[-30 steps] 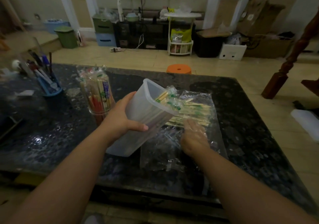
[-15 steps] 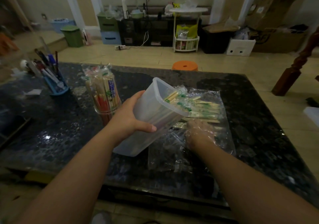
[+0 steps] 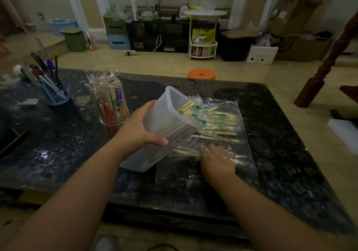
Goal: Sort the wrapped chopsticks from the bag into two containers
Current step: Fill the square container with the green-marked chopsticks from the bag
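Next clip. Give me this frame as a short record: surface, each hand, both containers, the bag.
surface: dark stone table
left hand: grips the translucent tub, tilted, mouth toward the clear bag
tub contents: green-printed wrapped chopsticks at its mouth
right hand: inside the clear bag, fingers spread near loose chopsticks; no grip visible
bag contents: chopstick pile, same green print
second container: upright clear jar of red- and blue-wrapped chopsticks, partly behind the left hand
other: blue pen holder
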Demonstrator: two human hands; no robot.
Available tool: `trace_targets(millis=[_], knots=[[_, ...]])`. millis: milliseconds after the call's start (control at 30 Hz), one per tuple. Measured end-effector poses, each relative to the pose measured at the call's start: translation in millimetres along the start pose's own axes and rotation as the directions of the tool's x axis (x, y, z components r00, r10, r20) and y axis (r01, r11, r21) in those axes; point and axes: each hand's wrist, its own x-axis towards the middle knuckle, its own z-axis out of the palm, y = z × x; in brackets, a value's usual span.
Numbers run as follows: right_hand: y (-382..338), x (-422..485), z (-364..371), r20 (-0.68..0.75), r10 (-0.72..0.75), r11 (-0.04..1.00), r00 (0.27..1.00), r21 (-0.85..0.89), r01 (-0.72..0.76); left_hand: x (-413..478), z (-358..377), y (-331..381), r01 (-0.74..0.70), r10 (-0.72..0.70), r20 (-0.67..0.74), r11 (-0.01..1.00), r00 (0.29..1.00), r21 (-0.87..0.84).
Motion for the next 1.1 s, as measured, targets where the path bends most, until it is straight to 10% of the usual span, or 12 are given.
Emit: trace_targets(millis=[467, 667, 833, 1100], knots=[[-18, -50, -64, 0.032, -0.269, 0.961, 0.963, -0.055, 0.271, -6, 3, 4, -0.029, 0.029, -0.007, 0.999, 1.0, -0.035], [-12, -52, -81, -0.26, -0.421, 0.907, 0.869, -0.115, 0.405, -5, 4, 2, -0.059, 0.058, -0.026, 0.998, 0.998, -0.034], [1, -39, -92, -0.591, -0.329, 0.932, 0.736, -0.076, 0.356, -4, 1, 2, -0.034, 0.034, 0.006, 0.999, 0.999, -0.023], [8, -30, -107, -0.736, -0.141, 0.982, 0.662, -0.017, 0.19, -3, 2, 0, -0.026, 0.026, 0.053, 1.0, 0.998, 0.007]])
